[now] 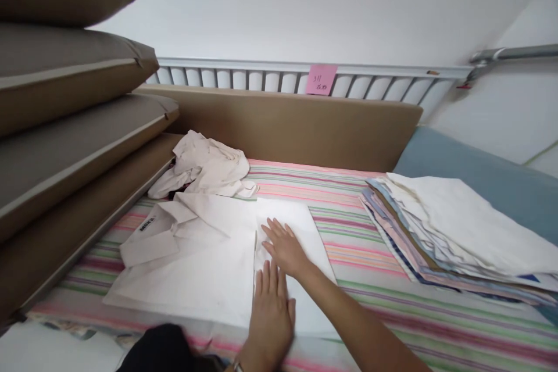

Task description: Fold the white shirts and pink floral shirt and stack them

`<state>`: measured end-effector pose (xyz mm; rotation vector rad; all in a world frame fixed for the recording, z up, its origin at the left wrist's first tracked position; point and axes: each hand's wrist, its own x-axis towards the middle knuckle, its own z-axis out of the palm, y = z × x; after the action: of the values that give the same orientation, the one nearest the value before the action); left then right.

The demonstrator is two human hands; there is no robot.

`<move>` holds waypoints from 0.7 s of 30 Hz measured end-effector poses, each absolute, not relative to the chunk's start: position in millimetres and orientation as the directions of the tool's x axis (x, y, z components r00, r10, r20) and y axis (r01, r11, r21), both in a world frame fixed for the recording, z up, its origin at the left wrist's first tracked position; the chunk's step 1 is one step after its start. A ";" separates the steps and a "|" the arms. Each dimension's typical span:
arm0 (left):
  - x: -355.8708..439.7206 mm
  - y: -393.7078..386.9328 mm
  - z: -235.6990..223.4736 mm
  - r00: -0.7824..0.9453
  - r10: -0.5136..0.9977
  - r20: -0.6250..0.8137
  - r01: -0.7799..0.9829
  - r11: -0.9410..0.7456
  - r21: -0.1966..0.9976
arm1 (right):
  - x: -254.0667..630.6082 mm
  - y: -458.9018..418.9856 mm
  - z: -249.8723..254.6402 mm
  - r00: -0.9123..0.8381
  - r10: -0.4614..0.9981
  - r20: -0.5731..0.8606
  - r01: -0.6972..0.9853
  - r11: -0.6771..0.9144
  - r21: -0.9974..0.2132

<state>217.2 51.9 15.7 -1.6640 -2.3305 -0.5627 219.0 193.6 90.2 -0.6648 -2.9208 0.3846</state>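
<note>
A white cloth garment (204, 279), with folded flaps and dark lettering at its upper left, lies flat on a striped sheet (361, 238). At its right side is a smooth white rectangular panel (305, 226); whether this is a folded part of the cloth or a separate sheet, I cannot tell. My right hand (285, 250) presses on this panel near its left edge, fingers spread. Just below it, my left hand (271, 308) rests flat along the line where the two white parts meet, fingers stretched away from me. Neither hand grips anything.
A crumpled off-white cloth (213, 165) lies behind the garment. Folded fabrics (471, 226) are stacked at the right. Thick brown cushions (78, 110) pile up on the left. A brown padded board (283, 128) stands before a white radiator (244, 78) bearing a pink note (321, 79).
</note>
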 end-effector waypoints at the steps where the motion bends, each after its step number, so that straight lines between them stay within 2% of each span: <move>1: 217.1 50.9 13.4 -0.328 0.858 0.395 0.944 0.282 0.170 | 210.0 194.5 82.8 -0.898 0.438 0.039 0.413 0.871 -0.266; 7: 218.1 53.0 11.9 -0.319 0.871 0.374 0.947 0.273 0.171 | 192.5 198.5 44.1 -0.884 0.468 -0.007 0.459 0.862 -0.215; 13: 219.0 52.2 18.3 -0.370 0.872 0.319 0.911 0.274 0.309 | 188.8 199.7 44.6 -0.885 0.463 -0.040 0.460 0.863 -0.210; 16: 221.5 45.3 31.7 -0.364 0.892 0.270 0.886 0.242 0.394 | 193.4 205.5 50.1 -0.892 0.453 -0.007 0.431 0.843 -0.321; 18: 215.9 36.0 46.2 -0.321 0.912 0.255 0.871 0.178 0.459 | 210.2 211.2 53.7 -0.870 0.484 0.090 0.400 0.801 -0.445; 21: 178.7 10.3 68.7 -0.331 0.880 0.340 0.850 0.122 0.512 | 259.9 218.1 52.8 -0.767 0.593 0.247 0.392 0.737 -0.551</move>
<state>178.7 10.3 68.7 -1.8428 -2.3868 -1.0340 259.9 218.1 52.8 -0.7544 -2.5284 0.6718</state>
